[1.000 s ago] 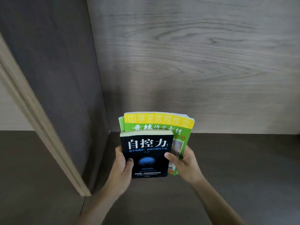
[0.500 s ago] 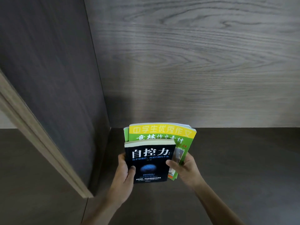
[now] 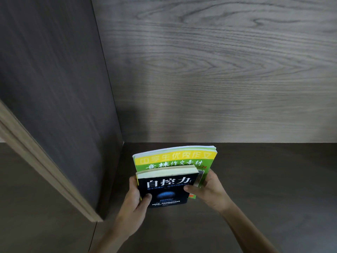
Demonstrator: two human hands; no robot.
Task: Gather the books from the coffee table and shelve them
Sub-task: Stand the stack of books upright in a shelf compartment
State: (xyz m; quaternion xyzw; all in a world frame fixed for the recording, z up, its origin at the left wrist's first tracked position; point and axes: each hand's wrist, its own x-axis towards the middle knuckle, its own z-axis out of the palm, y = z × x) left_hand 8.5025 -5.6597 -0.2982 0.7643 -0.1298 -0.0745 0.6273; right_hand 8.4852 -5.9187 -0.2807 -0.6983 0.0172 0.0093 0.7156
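- standing the small stack upright near the left end of the shelf (image 3: pixel 255 179) looks like the step in hand, and doing it well means bringing the bottom edges down flat on the dark board together, so neither book skids out.
- the black book (image 3: pixel 166 189) sits in front, cover toward the person; the green and yellow book (image 3: pixel 175 158) is pressed flat behind it and rises above it, with a sliver showing at the right.
- both are near the side panel (image 3: pixel 63 88) but apart from it, and short of the back panel (image 3: pixel 218 70); i'd judge a slide leftward until the stack leans on that side panel would keep it from toppling.
- whether the bottom edges already touch the board is hard to tell from here.
- the left hand (image 3: pixel 135 199) wraps the left edge of the stack, thumb across the black cover and fingers hidden behind, clenched on both books.
- the right hand (image 3: pixel 209 190) clamps the right edge, thumb on the black cover and fingers curled behind the green one, so it too is gripping the pair.
- both forearms reach up and inward from below, wrists fairly straight, squeezing the stack between them.
- letting go one hand at a time would be the safer way.
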